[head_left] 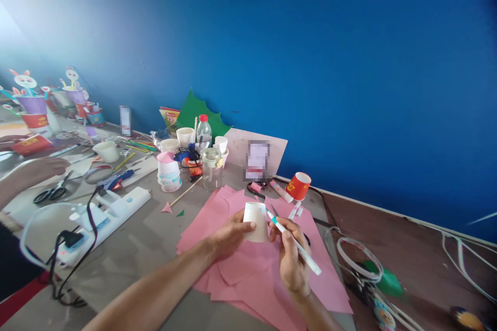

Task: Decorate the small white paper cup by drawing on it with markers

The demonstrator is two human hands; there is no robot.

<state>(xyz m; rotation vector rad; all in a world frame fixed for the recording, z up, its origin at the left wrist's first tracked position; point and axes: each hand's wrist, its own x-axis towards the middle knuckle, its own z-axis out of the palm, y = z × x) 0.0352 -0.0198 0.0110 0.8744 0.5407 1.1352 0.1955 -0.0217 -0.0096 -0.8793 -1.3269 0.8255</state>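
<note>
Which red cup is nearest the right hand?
The gold-printed red cup by the blue wall, beyond the right hand and right of the clear jar; the other red cups are all left of that jar.

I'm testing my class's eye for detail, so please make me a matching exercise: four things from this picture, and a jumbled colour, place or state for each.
1. Marker
2. Paper sheets
3. Bottle
4. Power strip

A. Topped with a red cap
B. Has plugs in it
C. Held in the right hand
D. Pink, spread on the table

Pairs: 1-C, 2-D, 3-A, 4-B
</note>
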